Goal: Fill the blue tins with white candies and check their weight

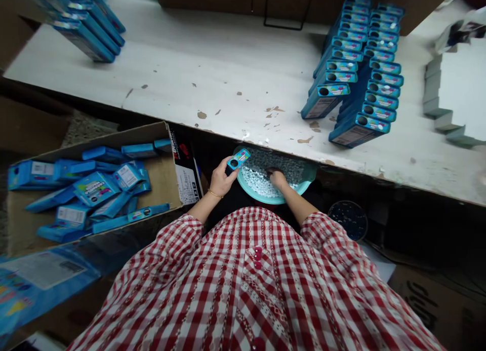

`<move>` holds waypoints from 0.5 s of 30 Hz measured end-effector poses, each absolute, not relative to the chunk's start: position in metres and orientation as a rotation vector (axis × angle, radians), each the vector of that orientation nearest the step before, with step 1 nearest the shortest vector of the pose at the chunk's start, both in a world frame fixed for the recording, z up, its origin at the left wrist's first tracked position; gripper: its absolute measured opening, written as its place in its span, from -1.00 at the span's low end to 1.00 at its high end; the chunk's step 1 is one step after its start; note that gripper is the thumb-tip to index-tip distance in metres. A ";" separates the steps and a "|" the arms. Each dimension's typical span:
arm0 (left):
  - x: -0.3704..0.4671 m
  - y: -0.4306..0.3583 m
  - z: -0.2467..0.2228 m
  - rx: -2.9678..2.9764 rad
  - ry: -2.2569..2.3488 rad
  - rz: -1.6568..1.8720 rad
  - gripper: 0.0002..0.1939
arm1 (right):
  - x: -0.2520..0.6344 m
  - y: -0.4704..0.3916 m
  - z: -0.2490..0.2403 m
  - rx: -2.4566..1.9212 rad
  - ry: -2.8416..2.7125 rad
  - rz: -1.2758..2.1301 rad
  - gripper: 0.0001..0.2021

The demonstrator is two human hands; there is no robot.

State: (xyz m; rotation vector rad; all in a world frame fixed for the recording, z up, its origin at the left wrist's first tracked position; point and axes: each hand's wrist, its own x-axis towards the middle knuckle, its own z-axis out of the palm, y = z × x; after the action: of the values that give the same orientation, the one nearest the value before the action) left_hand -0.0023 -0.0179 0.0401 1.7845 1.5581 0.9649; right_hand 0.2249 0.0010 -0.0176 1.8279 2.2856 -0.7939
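My left hand (pixel 220 180), with a thin bangle at the wrist, is closed around a small blue box (pixel 239 159). The box has a printed top with a dark round spot and is held over the left rim of a turquoise basin (pixel 248 190). Many small white pellets (pixel 261 181) fill the basin. Into them reaches my right hand (pixel 279 179); its fingers are hidden, and a dark patch at their tips is too unclear to name.
Rows of blue boxes (pixel 359 128) stand on the worn white table (pixel 228 72) at right, with more stacked boxes (pixel 89 32) at far left. A carton (pixel 161 181) of loose blue boxes lies at left. White stacked pieces (pixel 459 87) sit far right; a dark round container (pixel 347 219) is below.
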 end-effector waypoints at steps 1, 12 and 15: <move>-0.003 -0.017 0.040 1.775 1.563 0.970 -0.59 | 0.231 0.002 -0.012 1.871 2.248 -0.859 -0.73; 0.029 -0.007 0.025 1.912 1.490 0.788 -0.54 | 0.279 0.003 0.126 1.940 2.377 -1.022 -0.66; 0.043 -0.008 0.021 1.954 1.446 0.730 -0.51 | 0.263 0.004 0.155 1.740 2.342 -0.639 -0.64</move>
State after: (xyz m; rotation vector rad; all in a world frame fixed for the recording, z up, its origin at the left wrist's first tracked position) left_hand 0.0430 -0.0083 0.0210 1.9542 1.4456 0.7300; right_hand 0.2626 0.0039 0.1553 1.7400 2.3416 -0.6388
